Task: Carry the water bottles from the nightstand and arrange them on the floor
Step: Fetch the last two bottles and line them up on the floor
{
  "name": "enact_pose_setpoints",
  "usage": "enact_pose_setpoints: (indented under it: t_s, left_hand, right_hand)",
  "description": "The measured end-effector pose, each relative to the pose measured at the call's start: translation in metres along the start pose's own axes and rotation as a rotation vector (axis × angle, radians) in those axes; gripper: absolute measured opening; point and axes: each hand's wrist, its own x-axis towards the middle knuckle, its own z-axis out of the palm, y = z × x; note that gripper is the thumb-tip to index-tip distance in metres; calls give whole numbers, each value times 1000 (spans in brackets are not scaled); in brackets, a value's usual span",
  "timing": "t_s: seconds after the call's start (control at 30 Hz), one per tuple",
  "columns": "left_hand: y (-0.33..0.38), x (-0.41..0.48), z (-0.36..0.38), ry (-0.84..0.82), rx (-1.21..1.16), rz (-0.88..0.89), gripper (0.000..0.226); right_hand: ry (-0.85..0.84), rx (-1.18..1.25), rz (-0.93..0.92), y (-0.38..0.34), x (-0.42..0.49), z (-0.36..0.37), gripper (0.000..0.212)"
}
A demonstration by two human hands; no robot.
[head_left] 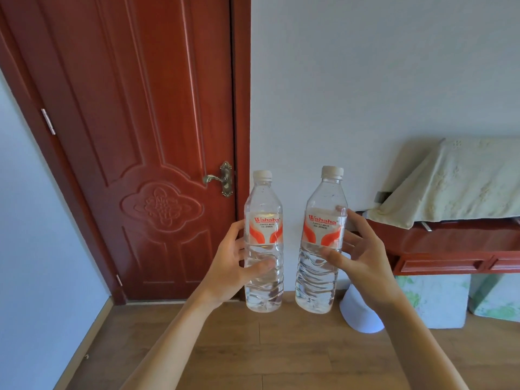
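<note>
I hold two clear water bottles with white caps and red-and-white labels upright in the air, side by side, well above the wooden floor [253, 347]. My left hand [230, 263] grips the left bottle [263, 209] around its lower body. Around the middle of the right bottle [326, 201], which tilts slightly to the right, my right hand [363, 254] is wrapped. A small gap separates the two bottles.
A closed red-brown door [146, 136] with a brass handle [222, 178] stands ahead on the left. At right is a red wooden cabinet [450, 249] under a pale cloth [455, 178], with floral boxes [439, 299] and a white bin [360, 313] on the floor beneath.
</note>
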Motion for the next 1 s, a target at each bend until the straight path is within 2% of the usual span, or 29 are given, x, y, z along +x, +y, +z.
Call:
enact_pose_setpoints:
  t_s: [0.17,0.3,0.47,0.6,0.83,0.93,1.0]
  left_hand:
    - [-15,59,-33,-24,7,11,86]
    - [-26,87,-56,-19,-3,-4,84]
    - [-28,108,-83,18,-9,-5,93]
    - [-28,120,-108,75,0,-3,94]
    - [-43,141,-159,209,40,-2,77]
    - [-50,154,-179,266,44,-9,77]
    - [-54,166,-191,297,56,-10,79]
  right_hand:
    - [20,-8,14,13,57,24,96]
    - [-11,-22,5,28,89,38,83]
    - [-51,-28,12,37,126,58,87]
    - [-100,-24,-5,42,157,77,81]
    - [-218,-16,-10,68,211,124,77]
    - [-269,14,1,81,237,146,85]
    - [-312,16,5,91,258,160,77]
